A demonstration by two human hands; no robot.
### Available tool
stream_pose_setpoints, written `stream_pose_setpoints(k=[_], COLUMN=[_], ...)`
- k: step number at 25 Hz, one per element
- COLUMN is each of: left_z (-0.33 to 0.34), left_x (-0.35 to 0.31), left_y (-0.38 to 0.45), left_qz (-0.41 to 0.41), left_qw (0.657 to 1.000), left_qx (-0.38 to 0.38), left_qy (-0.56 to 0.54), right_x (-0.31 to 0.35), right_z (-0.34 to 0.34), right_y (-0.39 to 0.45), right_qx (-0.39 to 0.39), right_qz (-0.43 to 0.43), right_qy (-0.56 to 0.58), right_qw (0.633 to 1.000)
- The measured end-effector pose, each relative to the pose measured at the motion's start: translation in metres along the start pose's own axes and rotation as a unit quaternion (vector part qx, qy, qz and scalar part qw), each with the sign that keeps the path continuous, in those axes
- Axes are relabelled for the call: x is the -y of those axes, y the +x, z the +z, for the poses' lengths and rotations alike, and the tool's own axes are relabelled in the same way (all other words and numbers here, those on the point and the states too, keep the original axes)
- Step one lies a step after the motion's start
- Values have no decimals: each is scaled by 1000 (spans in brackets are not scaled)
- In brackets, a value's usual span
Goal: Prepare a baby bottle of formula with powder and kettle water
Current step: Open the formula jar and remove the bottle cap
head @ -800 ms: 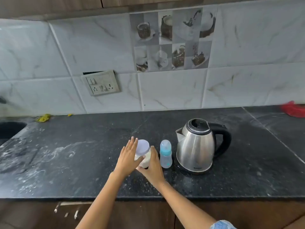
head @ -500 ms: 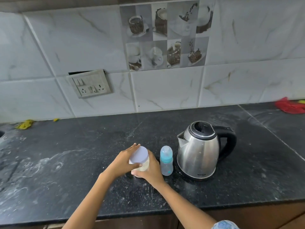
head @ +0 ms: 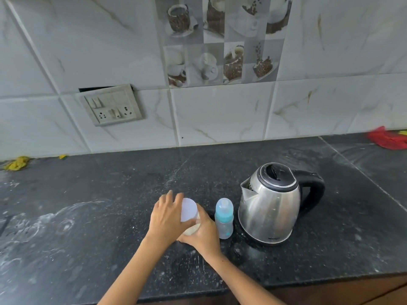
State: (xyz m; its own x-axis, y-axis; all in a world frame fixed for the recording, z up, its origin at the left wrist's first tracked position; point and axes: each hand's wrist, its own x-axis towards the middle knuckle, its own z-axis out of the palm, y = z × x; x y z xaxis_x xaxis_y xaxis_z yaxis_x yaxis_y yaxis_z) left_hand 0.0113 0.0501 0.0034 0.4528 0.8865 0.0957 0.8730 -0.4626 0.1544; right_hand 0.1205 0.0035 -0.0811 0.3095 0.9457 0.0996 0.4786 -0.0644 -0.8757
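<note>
A small clear jar of pale powder (head: 193, 227) with a white lid (head: 188, 209) stands on the black counter (head: 88, 216). My left hand (head: 168, 219) grips the lid from the left side. My right hand (head: 203, 234) wraps the jar's body from the right and front. Just right of the jar stands a small baby bottle (head: 224, 219) with a light blue collar and clear cap, upright and untouched. Right of it sits a steel electric kettle (head: 272, 205) with a black lid and handle, spout toward the bottle.
A tiled wall with a switch and socket plate (head: 111, 105) runs behind the counter. A yellow scrap (head: 17, 163) lies at the far left by the wall, a red cloth (head: 388, 139) at the far right. White powder smears mark the counter's left part.
My left hand has closed from spread fingers beside the jar onto its lid. My right hand has kept hold of the jar. The camera has moved closer and a little left.
</note>
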Motion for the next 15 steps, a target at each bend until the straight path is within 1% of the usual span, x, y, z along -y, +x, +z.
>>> stream_pose_setpoints(k=[1, 2, 3, 4, 6, 7, 8, 10, 11, 12, 13, 15], left_z=[-4, -11, -16, -22, -36, -38, -36, -39, -41, -41, -42, -39], left_x=[5, 6, 6, 4, -4, -5, -3, 1, 0, 1, 0, -2], left_y=[6, 11, 16, 20, 22, 23, 25, 27, 27, 27, 27, 24], left_qz=[38, 62, 66, 43, -37, -49, -32, 43, 83, 104, 108, 85], left_qw=[995, 984, 980, 983, 987, 987, 987, 986, 982, 979, 982, 991], left_qx=[82, 154, 184, 178, 138, 127, 129, 159, 170, 171, 155, 104], left_qy=[-43, -58, -33, 7, 75, 90, 89, 33, 24, 29, 32, 30], right_x=[0, 0, 1, 1, 1, 2, 2, 5, 4, 3, 3, 2], right_z=[0, 0, 0, 0, -1, -1, -2, -4, -4, -3, -2, 0], right_y=[0, 0, -1, -1, -1, -1, 0, -1, -1, -1, -1, -1], right_qx=[2, 1, -1, -7, -7, -4, -2, -3, -6, -6, -3, 6], right_qz=[3, 9, 16, 20, 14, 10, 5, 6, 9, 12, 14, 13], right_qy=[3, 8, 13, 16, 19, 18, 17, 15, 16, 17, 16, 6], right_qw=[1000, 1000, 1000, 1000, 1000, 1000, 1000, 1000, 1000, 1000, 1000, 1000])
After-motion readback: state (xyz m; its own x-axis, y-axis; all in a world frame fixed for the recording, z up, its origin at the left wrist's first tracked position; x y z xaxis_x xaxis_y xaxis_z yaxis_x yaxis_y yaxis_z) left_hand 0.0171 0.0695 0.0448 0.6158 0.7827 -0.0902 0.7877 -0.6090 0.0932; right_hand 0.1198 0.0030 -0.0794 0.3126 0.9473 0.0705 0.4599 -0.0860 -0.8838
